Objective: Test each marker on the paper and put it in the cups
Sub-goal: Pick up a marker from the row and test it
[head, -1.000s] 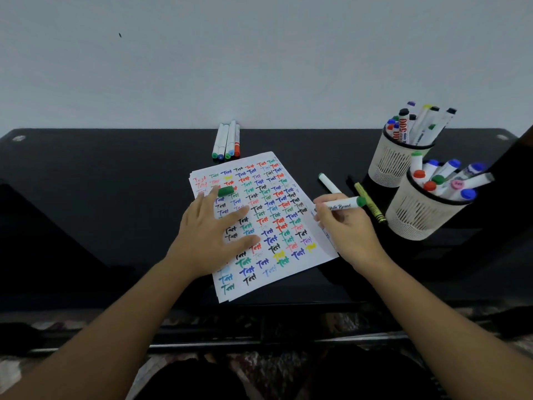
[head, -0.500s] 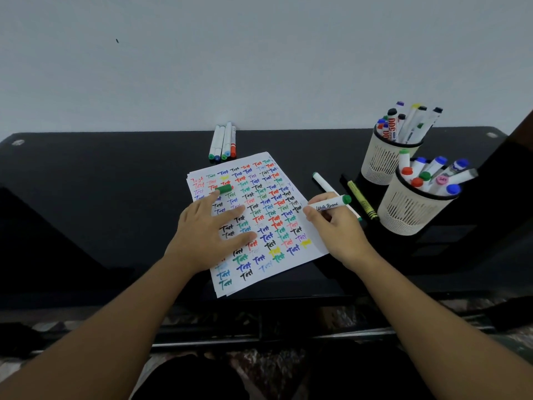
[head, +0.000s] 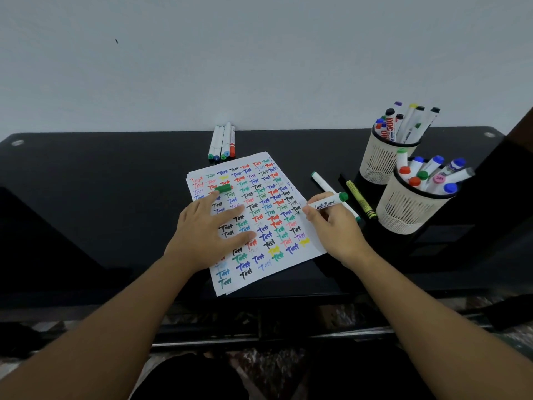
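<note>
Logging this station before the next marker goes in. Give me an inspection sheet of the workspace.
Surface: black glossy table.
Job's things: paper covered in coloured "Test" marks; green whiteboard marker; green cap on the paper; four markers by the wall; two mesh cups full of markers.
Clutter: white marker and yellow crayon lying beside the cups.
Hands: left hand rests flat on the paper; right hand holds the marker, tip at the paper's right edge.
Cables: nothing seen.
Surroundings: plain pale wall.
</note>
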`<action>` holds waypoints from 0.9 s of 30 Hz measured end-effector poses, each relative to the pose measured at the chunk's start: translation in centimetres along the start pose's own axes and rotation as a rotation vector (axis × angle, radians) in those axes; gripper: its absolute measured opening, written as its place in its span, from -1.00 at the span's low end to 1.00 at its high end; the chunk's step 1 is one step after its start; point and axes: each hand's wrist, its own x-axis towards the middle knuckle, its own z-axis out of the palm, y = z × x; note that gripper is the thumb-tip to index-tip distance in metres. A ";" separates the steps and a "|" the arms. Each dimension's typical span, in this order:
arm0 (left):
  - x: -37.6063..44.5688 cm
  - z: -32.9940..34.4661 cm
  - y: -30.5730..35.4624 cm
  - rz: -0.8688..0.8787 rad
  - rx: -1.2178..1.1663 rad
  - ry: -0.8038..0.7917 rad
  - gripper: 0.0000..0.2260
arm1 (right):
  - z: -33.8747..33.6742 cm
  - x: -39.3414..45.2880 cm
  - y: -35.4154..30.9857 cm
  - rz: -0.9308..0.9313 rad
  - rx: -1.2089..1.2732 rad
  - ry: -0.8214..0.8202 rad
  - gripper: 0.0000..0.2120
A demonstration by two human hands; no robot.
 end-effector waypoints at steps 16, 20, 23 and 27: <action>0.3 0.4 -0.4 0.003 0.022 0.008 -0.16 | -0.2 -0.3 -0.4 -0.004 -0.037 0.021 -0.93; 0.4 0.5 -0.5 0.010 0.028 0.019 -0.16 | -0.1 -0.2 -0.3 0.000 -0.033 0.005 -0.93; 0.3 0.4 -0.5 0.007 0.026 0.009 -0.17 | -0.3 -0.4 -0.3 -0.002 -0.051 0.020 -0.91; 0.2 0.3 -0.5 0.008 0.024 0.010 -0.15 | -0.2 -0.3 -0.5 -0.013 -0.070 0.035 -0.93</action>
